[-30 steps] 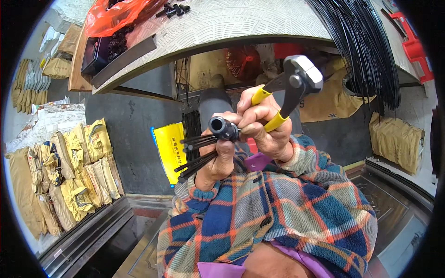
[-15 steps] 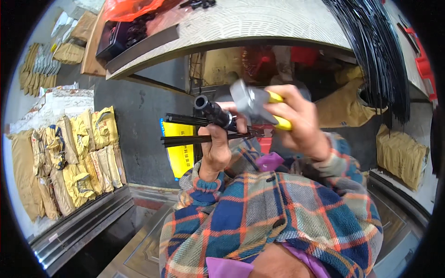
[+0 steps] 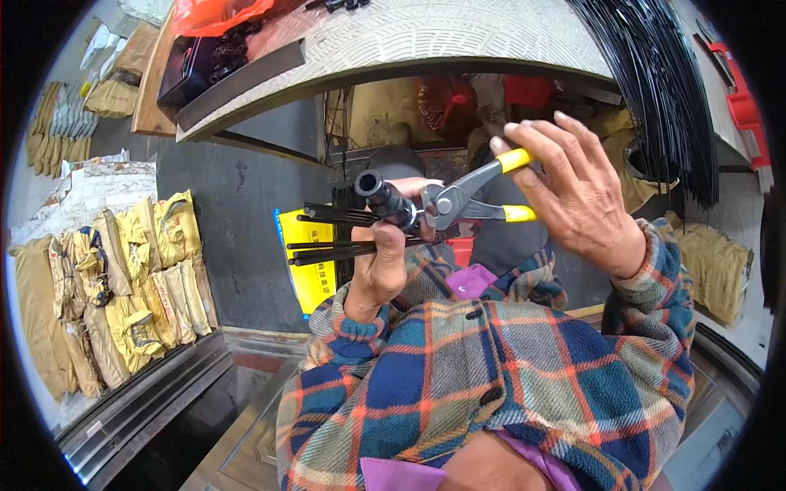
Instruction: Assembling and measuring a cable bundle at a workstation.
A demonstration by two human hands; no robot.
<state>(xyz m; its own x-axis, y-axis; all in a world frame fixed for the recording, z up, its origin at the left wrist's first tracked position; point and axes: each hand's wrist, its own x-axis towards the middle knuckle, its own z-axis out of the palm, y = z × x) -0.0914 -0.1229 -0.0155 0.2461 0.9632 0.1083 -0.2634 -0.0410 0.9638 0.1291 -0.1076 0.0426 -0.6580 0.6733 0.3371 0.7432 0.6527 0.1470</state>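
A black tubular fitting (image 3: 388, 201) is held in front of the chest, near the worktop (image 3: 458, 39), its long axis slanted and its open mouth turned toward the upper left. The left hand's (image 3: 378, 268) grip is clenched around it, apparently to steady it against the pliers (image 3: 450, 199). Black rods (image 3: 332, 254) are clasped alongside, ends pointed left. The pliers' handles are spread rightward; the right hand's (image 3: 583, 196) grip is loosened, fingers splayed by the upper handle.
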